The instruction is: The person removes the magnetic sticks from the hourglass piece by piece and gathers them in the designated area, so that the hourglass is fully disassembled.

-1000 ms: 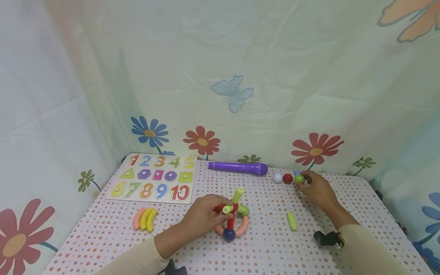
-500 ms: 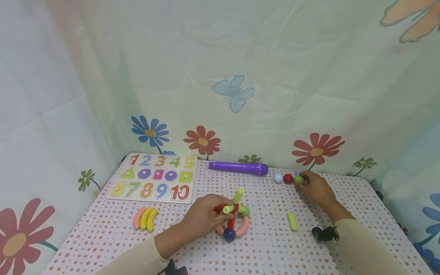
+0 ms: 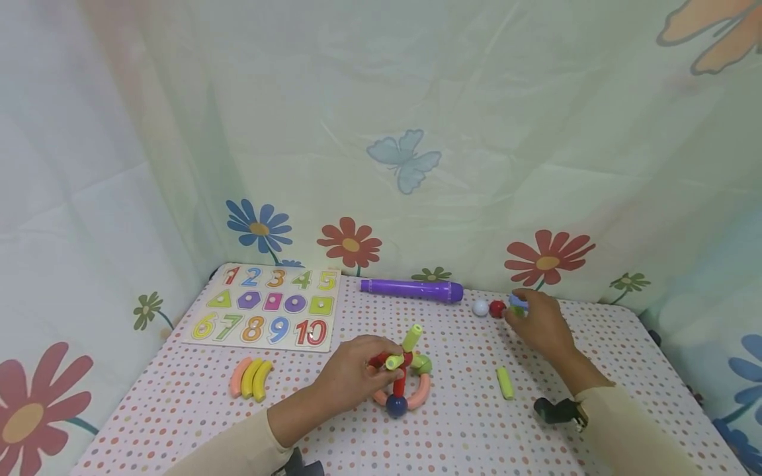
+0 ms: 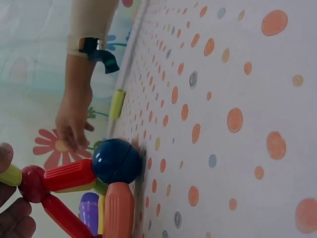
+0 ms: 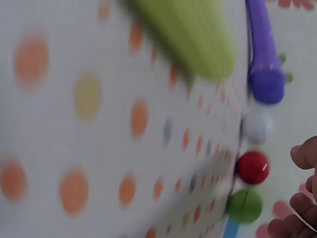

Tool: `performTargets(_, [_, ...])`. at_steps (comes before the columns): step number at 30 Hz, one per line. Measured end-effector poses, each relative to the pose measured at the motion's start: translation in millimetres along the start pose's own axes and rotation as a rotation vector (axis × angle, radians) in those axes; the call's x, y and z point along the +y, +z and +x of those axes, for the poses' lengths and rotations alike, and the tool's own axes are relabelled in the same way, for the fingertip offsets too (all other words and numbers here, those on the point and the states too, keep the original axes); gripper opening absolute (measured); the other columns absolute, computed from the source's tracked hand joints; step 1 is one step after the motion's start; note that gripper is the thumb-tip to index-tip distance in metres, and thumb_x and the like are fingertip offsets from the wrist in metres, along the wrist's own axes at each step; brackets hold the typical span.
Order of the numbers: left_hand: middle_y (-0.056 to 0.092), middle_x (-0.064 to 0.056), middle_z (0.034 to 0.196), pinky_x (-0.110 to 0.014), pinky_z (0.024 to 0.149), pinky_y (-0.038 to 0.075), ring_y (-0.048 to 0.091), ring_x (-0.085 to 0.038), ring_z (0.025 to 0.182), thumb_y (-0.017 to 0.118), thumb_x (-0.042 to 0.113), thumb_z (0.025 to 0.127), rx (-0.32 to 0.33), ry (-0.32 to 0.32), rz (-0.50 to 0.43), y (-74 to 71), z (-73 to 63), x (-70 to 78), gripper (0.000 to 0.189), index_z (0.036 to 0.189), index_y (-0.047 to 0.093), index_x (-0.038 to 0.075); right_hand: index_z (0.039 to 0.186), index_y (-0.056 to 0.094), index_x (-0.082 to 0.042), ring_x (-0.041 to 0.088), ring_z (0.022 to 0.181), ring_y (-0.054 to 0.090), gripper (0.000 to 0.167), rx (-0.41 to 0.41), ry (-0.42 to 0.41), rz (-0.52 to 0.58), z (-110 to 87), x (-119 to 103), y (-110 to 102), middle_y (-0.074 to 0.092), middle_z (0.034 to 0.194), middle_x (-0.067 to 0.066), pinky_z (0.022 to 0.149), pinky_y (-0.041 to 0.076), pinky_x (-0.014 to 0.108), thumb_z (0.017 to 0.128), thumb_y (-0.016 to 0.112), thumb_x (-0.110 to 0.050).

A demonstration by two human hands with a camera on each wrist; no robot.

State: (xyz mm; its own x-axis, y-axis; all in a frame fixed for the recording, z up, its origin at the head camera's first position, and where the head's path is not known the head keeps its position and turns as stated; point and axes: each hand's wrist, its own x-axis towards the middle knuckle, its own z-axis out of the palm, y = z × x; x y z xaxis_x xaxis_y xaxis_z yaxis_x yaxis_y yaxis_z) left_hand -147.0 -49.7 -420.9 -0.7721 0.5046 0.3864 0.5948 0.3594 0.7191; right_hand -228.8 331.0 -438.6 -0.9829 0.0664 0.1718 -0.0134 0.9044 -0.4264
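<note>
My left hand pinches the upper part of a magnetic stick-and-ball structure, which has red and lime sticks, curved salmon pieces and a dark blue ball at its base. At the back right, my right hand hovers by a green ball, its thumb and fingers apart and holding nothing in the right wrist view. That hand partly covers the ball in the head view. Behind it shows a light blue piece. A red ball and a white ball sit to the left in a row.
A lime stick lies on the dotted tabletop, between the structure and my right forearm. A purple toy microphone rests along the back edge. At left are a number puzzle board and several curved pieces, salmon and yellow.
My right hand has shifted slightly left and up off the green ball, now covering more of it, while the light blue piece shows more. The left hand and structure have stayed put.
</note>
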Motion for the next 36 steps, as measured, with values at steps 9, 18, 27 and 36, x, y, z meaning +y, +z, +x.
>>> performTargets(9, [0.071, 0.008, 0.117, -0.038, 0.091, 0.057, 0.063, -0.008, 0.109, 0.084, 0.020, 0.087, -0.002, 0.003, 0.009, 0.7, -0.4, -0.6, 0.029, 0.114, 0.073, 0.016, 0.134, 0.059, 0.003, 0.038, 0.110, 0.061, 0.046, 0.003, -0.231, 0.202, -40.9, -68.8, 1.3, 0.064, 0.125, 0.022, 0.081, 0.056, 0.049, 0.094, 0.075, -0.011])
performTargets(18, [0.071, 0.007, 0.116, -0.038, 0.085, 0.058, 0.064, -0.010, 0.105, 0.083, 0.022, 0.088, 0.007, -0.008, 0.036, 2.4, -0.7, -2.2, 0.029, 0.114, 0.071, 0.017, 0.136, 0.055, -0.004, 0.027, 0.103, 0.065, 0.054, -0.016, -0.385, 0.346, -75.9, -120.6, 7.2, 0.067, 0.117, 0.010, 0.076, 0.060, 0.034, 0.088, 0.079, -0.005])
performTargets(27, [0.071, 0.006, 0.115, -0.038, 0.089, 0.057, 0.064, -0.013, 0.106, 0.085, 0.015, 0.086, 0.024, -0.025, 0.051, 3.1, -1.8, -3.6, 0.032, 0.115, 0.073, 0.015, 0.144, 0.045, -0.008, 0.024, 0.101, 0.066, 0.067, -0.035, -0.486, 0.463, -89.5, -142.2, 23.1, 0.064, 0.116, 0.006, 0.076, 0.060, 0.032, 0.087, 0.081, -0.001])
performTargets(36, [0.071, 0.007, 0.117, -0.036, 0.090, 0.057, 0.062, -0.011, 0.109, 0.083, 0.007, 0.085, 0.040, -0.006, 0.057, 2.8, -2.6, -5.2, 0.035, 0.116, 0.073, 0.017, 0.141, 0.045, -0.012, 0.021, 0.097, 0.067, 0.066, -0.036, -0.529, 0.495, -93.0, -148.6, 36.3, 0.066, 0.112, 0.003, 0.075, 0.059, 0.029, 0.087, 0.079, 0.003])
